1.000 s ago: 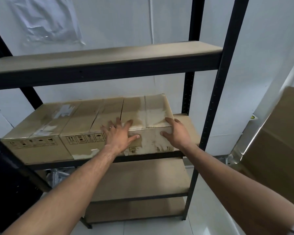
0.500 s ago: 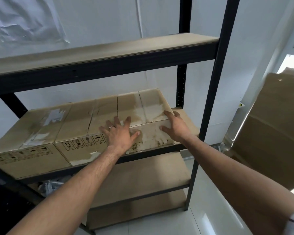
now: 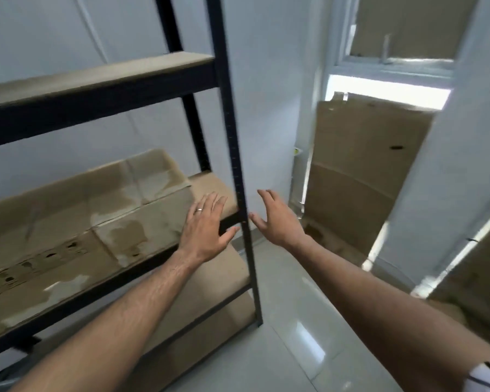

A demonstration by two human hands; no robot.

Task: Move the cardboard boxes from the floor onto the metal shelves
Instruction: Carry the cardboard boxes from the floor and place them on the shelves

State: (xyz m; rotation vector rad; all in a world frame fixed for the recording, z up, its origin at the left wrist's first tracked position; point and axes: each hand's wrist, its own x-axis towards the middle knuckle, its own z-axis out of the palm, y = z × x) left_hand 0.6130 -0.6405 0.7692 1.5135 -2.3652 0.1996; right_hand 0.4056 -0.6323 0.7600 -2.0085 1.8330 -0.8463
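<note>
A long, stained cardboard box (image 3: pixel 96 216) lies on the middle board of the black metal shelf unit (image 3: pixel 229 137). My left hand (image 3: pixel 205 227) hovers with fingers spread just off the box's right end, in front of the shelf edge, holding nothing. My right hand (image 3: pixel 277 219) is in the air to the right of the shelf's front post, fingers straight and apart, also empty. The view is motion-blurred.
Large flattened cardboard sheets (image 3: pixel 365 176) lean against the white wall by a bright doorway at the right. Another cardboard piece (image 3: pixel 475 281) shows at the far right edge. The upper shelf board (image 3: pixel 96 77) and lower boards (image 3: pixel 210 278) carry nothing visible. The floor (image 3: pixel 294 335) is glossy white tile.
Both hands have lifted off the box's right end and moved right. The view has swung right, toward the doorway and the leaning cardboard.
</note>
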